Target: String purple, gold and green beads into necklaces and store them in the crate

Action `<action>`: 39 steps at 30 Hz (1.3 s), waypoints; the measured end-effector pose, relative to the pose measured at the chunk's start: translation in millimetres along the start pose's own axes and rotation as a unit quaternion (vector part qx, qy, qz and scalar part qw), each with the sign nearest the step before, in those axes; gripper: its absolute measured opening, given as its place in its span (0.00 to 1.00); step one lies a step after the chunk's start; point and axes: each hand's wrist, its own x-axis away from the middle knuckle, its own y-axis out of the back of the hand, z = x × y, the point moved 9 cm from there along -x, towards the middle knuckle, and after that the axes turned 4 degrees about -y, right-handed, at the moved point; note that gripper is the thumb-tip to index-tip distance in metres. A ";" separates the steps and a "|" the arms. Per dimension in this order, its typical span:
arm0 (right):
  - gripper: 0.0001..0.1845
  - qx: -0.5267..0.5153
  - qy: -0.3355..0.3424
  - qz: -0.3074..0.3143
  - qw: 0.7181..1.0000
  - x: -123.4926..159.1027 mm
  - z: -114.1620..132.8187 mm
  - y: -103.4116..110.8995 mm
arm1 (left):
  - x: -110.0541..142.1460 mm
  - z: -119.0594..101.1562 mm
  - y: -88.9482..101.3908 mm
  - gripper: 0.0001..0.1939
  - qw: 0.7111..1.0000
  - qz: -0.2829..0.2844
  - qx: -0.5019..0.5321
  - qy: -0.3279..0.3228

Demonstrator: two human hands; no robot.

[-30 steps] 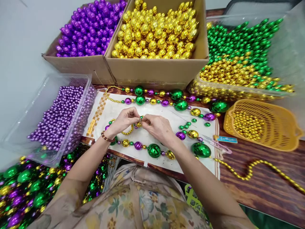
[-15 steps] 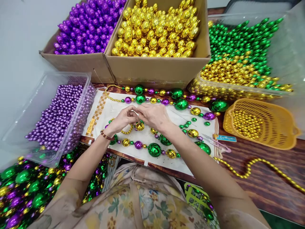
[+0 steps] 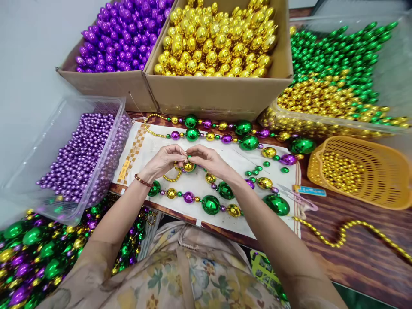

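Observation:
My left hand [image 3: 163, 161], with a brown bead bracelet at its wrist, pinches the thin cord of a bead necklace over the white cloth [image 3: 128, 141]. Close against it, my right hand [image 3: 210, 161] has its fingertips closed on the same cord. A gold bead [image 3: 188, 166] hangs just below the fingertips. The strand's lower part, with a large green bead [image 3: 211, 204], curves across the cloth. Another bead strand [image 3: 210, 136] lies beyond my hands. Several loose green beads [image 3: 257, 168] sit right of my right hand, near scissors [image 3: 298, 196] with pink handles.
Cardboard boxes hold purple beads [image 3: 119, 36] and gold beads [image 3: 219, 40] at the back. A clear bin [image 3: 124, 107] of small purple beads stands left; another has green beads [image 3: 337, 56] and gold ones. An orange basket [image 3: 386, 184] and a gold bead chain [image 3: 341, 236] are right.
My right hand has turned and drawn slightly back from over the left, so its fingers now show beside the left fingertips. The view has shifted a little.

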 end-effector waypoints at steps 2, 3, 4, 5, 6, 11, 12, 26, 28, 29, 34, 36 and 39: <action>0.16 -0.029 -0.018 0.008 0.999 3.1 -6.0 -2.9 | -0.1 -1.4 -0.3 0.13 1.000 -0.003 -0.002 -0.004; 0.16 -0.035 -0.027 0.011 0.999 3.7 -8.6 -4.1 | 0.0 -3.0 0.1 0.13 1.000 -0.006 -0.008 -0.011; 0.15 -0.040 -0.036 0.012 0.998 3.9 -10.6 -4.9 | 0.3 -4.9 0.7 0.12 1.000 -0.009 -0.020 -0.019; 0.14 -0.045 -0.043 0.011 0.998 3.7 -11.8 -4.8 | 0.7 -6.7 1.4 0.12 0.999 -0.010 -0.037 -0.026; 0.14 -0.050 -0.048 0.007 0.998 3.4 -12.2 -3.8 | 1.0 -8.4 2.1 0.12 0.998 -0.010 -0.058 -0.033; 0.09 -0.052 -0.099 0.016 0.994 2.4 -13.3 -1.5 | 2.9 -17.4 4.3 0.08 0.979 -0.009 -0.171 -0.105; 0.09 -0.058 -0.119 0.026 0.991 2.2 -14.7 -2.5 | 3.8 -18.9 4.0 0.07 0.973 -0.011 -0.191 -0.129; 0.09 -0.062 -0.250 0.120 0.959 -11.4 -28.5 -10.1 | 9.5 -20.8 1.2 0.05 0.936 -0.052 -0.268 -0.224; 0.08 -0.036 -0.212 0.078 0.973 -13.3 -25.5 -1.1 | 6.8 -17.4 4.2 0.08 0.950 -0.055 -0.237 -0.198; 0.08 -0.017 -0.186 0.050 0.981 -13.5 -21.9 4.6 | 5.5 -15.4 5.2 0.10 0.956 -0.056 -0.223 -0.183; 0.08 0.219 -0.033 -0.123 0.967 6.5 18.0 21.2 | 0.3 -5.8 6.3 0.18 0.985 -0.044 -0.129 -0.101; 0.10 0.343 0.004 -0.138 0.929 19.9 32.0 4.9 | -1.0 -2.4 5.1 0.18 0.994 -0.033 -0.088 -0.062; 0.13 0.484 -0.002 -0.104 0.869 32.9 32.4 -26.7 | -1.4 2.2 1.5 0.17 0.999 -0.012 -0.036 -0.004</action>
